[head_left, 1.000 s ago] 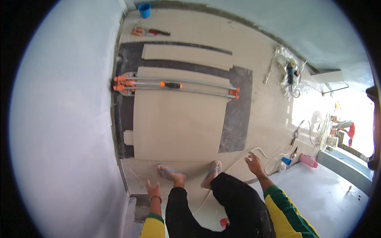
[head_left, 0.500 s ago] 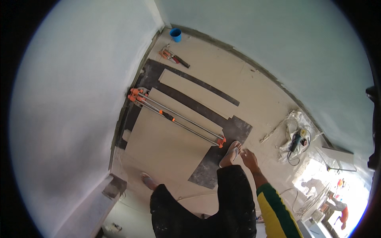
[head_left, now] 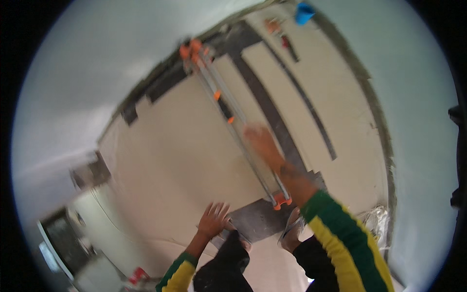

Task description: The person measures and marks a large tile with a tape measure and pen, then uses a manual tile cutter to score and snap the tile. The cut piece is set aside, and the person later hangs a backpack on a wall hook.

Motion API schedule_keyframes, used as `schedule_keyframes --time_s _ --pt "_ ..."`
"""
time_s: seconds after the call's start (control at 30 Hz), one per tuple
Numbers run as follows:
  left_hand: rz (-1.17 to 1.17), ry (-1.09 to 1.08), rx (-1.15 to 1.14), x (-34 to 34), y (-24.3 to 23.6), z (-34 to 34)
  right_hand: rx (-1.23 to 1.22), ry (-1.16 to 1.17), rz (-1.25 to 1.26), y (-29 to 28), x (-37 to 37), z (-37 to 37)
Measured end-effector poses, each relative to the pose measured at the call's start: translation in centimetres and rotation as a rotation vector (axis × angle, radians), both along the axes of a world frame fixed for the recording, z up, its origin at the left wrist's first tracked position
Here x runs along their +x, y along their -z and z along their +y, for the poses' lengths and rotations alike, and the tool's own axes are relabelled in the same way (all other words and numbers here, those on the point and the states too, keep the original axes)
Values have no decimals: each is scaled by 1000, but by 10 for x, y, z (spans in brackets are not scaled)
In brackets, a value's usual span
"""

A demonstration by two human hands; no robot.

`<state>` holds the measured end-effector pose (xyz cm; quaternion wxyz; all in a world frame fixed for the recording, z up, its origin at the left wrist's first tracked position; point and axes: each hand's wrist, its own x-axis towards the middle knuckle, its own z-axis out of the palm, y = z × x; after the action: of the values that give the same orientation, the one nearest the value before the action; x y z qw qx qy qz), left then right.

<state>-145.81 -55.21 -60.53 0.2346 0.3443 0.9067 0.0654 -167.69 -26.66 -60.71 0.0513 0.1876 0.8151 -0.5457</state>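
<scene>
A manual tile cutter (head_left: 236, 136) with two metal rails and orange ends lies across a large beige tile (head_left: 170, 141). Its black-and-orange handle (head_left: 224, 108) sits part way along the rails. My right hand (head_left: 262, 143) is stretched over the rails, between that handle and the cutter's near end; motion smears its fingers, and whether it touches the rails is unclear. Low in the view, my left hand (head_left: 213, 221) hovers by the tile's near edge, beside my foot, fingers spread and holding nothing. Beyond the cutter, a narrow beige tile strip (head_left: 282, 92) rests on a dark sheet (head_left: 258, 221).
A blue bucket (head_left: 304, 13) stands in the far corner, near an orange-and-red hand tool (head_left: 282, 36). Pale walls rise on both sides. A crumpled plastic bag (head_left: 377, 221) lies at right. Something red (head_left: 138, 275) sits at lower left.
My right hand has swung from beside my foot forward over the cutter's rails. My left hand has come into view. The view has turned, and the cutter appears closer.
</scene>
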Motion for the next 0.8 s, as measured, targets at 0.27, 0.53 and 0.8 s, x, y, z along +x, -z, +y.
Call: schedule_keyframes --time_s 0.27,0.53,0.8 --pt "-81 -136 178 17 98 45 236 -345 -113 31 -101 -54" --pt "173 -32 348 12 122 50 -115 -327 -71 -57 -138 -50" --pt "257 -42 382 15 126 58 -6 -414 -143 -67 -47 -17"
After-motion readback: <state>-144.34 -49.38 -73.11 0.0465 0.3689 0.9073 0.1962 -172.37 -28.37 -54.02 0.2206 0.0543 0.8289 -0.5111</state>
